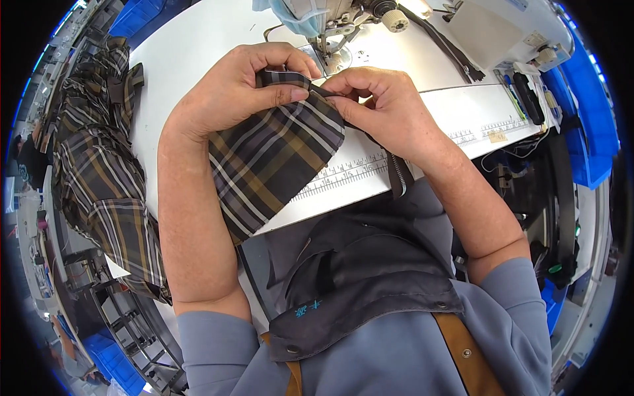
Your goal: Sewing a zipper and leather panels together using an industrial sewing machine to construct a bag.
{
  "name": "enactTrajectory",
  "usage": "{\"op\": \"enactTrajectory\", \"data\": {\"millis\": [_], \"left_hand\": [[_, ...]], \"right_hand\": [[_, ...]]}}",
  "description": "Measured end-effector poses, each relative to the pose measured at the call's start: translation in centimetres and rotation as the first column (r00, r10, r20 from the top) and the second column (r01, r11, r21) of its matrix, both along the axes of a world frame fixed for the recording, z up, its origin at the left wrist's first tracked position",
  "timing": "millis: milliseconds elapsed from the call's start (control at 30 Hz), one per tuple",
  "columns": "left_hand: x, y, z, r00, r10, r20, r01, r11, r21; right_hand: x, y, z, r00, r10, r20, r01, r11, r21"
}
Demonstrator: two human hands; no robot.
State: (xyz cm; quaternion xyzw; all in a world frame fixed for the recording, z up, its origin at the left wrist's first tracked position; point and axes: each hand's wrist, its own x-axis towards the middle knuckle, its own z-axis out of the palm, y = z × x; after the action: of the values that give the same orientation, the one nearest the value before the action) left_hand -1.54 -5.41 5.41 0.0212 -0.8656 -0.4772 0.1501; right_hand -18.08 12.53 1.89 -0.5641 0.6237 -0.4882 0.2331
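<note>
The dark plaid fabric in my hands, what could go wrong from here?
Your left hand and right hand are close to the silver metal needle assembly and might get nicked. The pinched dark plaid fabric could slip out of line. The dark zipper with silver metal teeth overhangs the edge of the white table and might snag.

From the head, a fisheye looks down closely on the fingers [281, 95], its rim perhaps blurred.

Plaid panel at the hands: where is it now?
Head view, just left of centre: the panel has its upper end between the left hand and right hand, before the sewing machine.
</note>
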Motion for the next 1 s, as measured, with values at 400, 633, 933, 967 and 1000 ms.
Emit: {"op": "enactTrajectory", "data": {"millis": [400,633,933,967,1000], "left_hand": [[0.41,-0.08,0.53,0.974,0.098,0.202,-0.103,0.995,0.013],[0.40,-0.09,0.27,0.983,0.096,0.155,-0.112,0.989,0.098],[0.47,-0.10,0.34,0.980,0.089,0.178,-0.106,0.991,0.085],[0.46,-0.08,0.35,0.980,0.088,0.179,-0.104,0.991,0.081],[0.44,-0.08,0.37,0.980,0.087,0.179,-0.102,0.992,0.078]], "right_hand": [[0.08,0.05,0.10,0.999,0.015,-0.040,-0.014,1.000,0.002],[0.16,0.12,0.01,0.995,0.025,-0.098,-0.027,1.000,-0.013],[0.24,0.07,-0.14,0.996,0.016,-0.088,-0.017,1.000,-0.019],[0.21,0.07,-0.13,0.996,0.017,-0.085,-0.019,1.000,-0.018],[0.17,0.07,-0.13,0.996,0.016,-0.084,-0.017,1.000,-0.014]]}}
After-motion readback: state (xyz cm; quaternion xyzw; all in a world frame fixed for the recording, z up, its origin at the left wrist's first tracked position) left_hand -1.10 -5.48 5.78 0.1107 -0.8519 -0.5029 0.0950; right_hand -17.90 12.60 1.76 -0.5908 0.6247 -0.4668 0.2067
